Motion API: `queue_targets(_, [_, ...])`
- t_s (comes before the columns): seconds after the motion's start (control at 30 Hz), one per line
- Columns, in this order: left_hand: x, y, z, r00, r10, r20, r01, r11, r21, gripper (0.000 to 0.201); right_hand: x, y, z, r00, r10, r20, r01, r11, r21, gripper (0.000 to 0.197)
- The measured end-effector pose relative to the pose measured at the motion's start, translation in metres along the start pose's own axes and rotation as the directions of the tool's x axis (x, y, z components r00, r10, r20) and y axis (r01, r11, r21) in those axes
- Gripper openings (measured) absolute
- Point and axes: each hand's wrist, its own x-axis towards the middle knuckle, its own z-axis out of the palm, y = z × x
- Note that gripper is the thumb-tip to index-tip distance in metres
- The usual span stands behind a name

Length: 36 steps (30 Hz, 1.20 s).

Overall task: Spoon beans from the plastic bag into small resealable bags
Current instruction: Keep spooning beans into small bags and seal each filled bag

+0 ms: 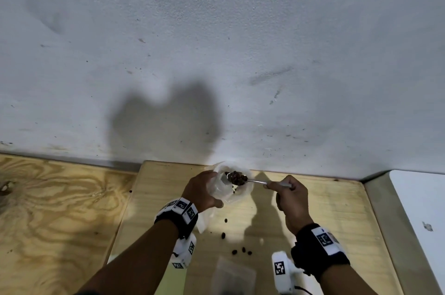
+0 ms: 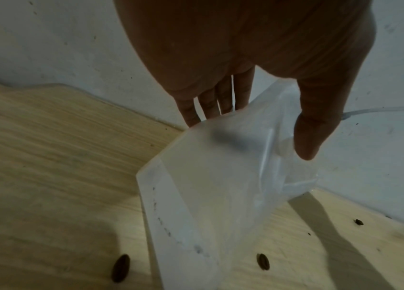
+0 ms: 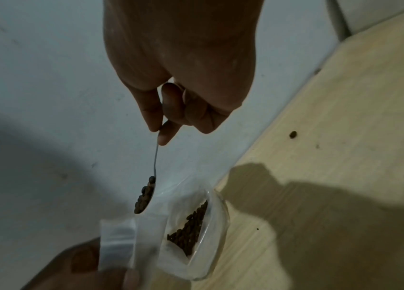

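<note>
Evidently mid-scoop: right hand (image 1: pixel 290 194) fingers pinched a loaded spoon (image 1: pixel 237 178) over the plastic bag (image 1: pixel 231 186), left hand (image 1: pixel 202 190) gripping bag at 9 o'clock; next, carry level to small resealable bag (image 1: pixel 232 275) at desk's (image 1: pixel 337 210) 6 o'clock w/o spilling beans (image 3: pixel 144 194).

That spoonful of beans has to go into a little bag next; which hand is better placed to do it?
The right hand. It already grips the spoon, loaded with beans. The left hand is occupied holding the plastic bag open.
</note>
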Motion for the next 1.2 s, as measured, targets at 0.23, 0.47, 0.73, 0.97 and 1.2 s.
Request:
queue_targets(0.23, [0.000,0.002,0.002,0.997,-0.073,0.012,0.074,0.994,-0.077,0.094,-0.014,-0.007,0.030,0.917,-0.338,0.212,0.392,0.863,-0.319,0.040])
queue_targets(0.47, [0.003,0.001,-0.004,0.988,-0.137,0.068,0.145,0.981,-0.126,0.094,-0.014,-0.010,0.021,0.889,-0.448,0.096,0.453,0.830,-0.326,0.033])
queue_targets(0.73, [0.002,0.001,-0.002,0.994,-0.089,0.061,0.095,0.990,-0.103,0.095,0.009,0.040,0.028,0.947,-0.313,-0.072,0.241,0.841,-0.485,0.038])
queue_targets(0.97, [-0.008,-0.006,0.012,0.999,-0.046,-0.024,0.041,0.983,-0.179,0.097,0.014,0.066,0.050,0.974,-0.198,-0.112,0.142,0.913,-0.382,0.044])
queue_targets(1.2, [-0.006,-0.002,0.022,1.000,-0.007,-0.030,-0.001,0.968,-0.252,0.096,0.001,0.085,0.068,0.994,0.038,-0.102,-0.060,0.974,-0.218,0.041])
